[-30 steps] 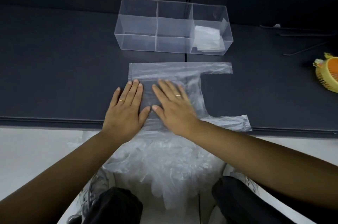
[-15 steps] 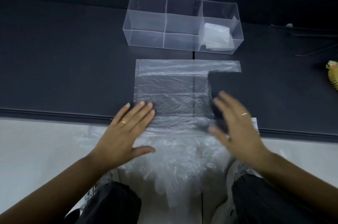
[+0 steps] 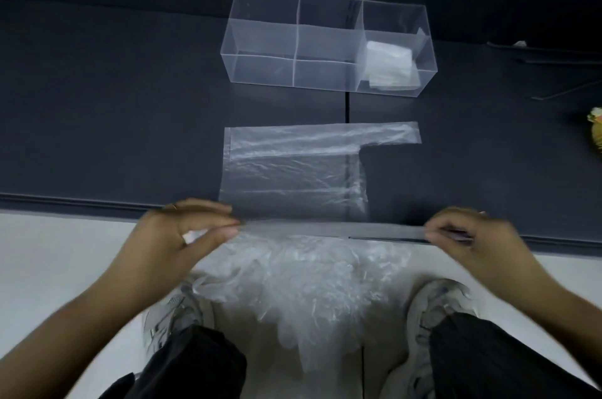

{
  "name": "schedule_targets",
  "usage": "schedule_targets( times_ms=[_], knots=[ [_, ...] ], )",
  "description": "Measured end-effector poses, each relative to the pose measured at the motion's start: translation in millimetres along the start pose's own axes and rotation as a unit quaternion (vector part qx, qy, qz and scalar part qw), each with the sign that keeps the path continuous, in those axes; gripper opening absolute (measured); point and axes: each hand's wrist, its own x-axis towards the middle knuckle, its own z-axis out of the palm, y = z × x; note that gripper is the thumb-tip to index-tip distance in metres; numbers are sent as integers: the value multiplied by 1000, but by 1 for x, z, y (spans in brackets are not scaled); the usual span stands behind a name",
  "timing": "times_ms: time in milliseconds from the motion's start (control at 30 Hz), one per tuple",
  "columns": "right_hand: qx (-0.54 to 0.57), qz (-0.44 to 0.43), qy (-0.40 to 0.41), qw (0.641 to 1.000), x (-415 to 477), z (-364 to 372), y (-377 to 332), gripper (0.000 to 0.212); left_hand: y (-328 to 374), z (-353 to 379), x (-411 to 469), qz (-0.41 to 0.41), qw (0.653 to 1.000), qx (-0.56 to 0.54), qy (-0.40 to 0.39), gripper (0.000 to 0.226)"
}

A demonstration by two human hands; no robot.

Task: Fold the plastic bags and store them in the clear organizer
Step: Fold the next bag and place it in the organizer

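Upper centre of the frame: clear organizer (image 3: 264, 40), three compartments side by side, standing on the dark tabletop (image 3: 114, 121). In its right-hand compartment: folded bags (image 3: 389, 64), white, stacked flat.

Centre of the frame, below the organizer and apart from it: clear plastic bag (image 3: 286, 170), spread flat on the tabletop. Far handle (image 3: 391, 136) stretched out to the right as a narrow strip. Near edge of the bag drawn into a straight, taut band along the tabletop's front edge, running from lower left to lower right between the two hands.

Lower left: left hand (image 3: 182, 235), fingers curled, thumb and fingertips pinching the left end of that band. Lower right: right hand (image 3: 472, 235), likewise curled, pinching the right end of the band. Both a little blurred, so exact finger placement hard to tell.

Bottom centre: heap of crumpled bags (image 3: 303, 284), translucent, lying between two grey sneakers (image 3: 176, 310) and above the black trousers (image 3: 195, 362), its top reaching up to the taut band. Pale floor (image 3: 49, 252) at lower left, beside the forearm.

At the right edge, partly cut off: yellow object (image 3: 596, 134) on the tabletop, well apart from both the bag and the organizer; too little of it in view to name more closely.
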Motion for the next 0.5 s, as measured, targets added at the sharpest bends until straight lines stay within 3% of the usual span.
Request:
schedule_targets(
  times_ms=[67,200,333,500],
  knots=[
    [108,59,-20,992,9,-21,2,7,-2,-15,7,-75,994,-74,-27,13],
    [229,75,11,970,48,-41,4,12,-11,-32,44,-151,973,-165,-54,17],
    [251,118,45,960,101,-28,17,14,-30,-21,93,-217,960,-176,26,11],
    [191,172,96,962,144,-4,39,17,-51,4,118,-239,966,-82,59,20]
  ],
)
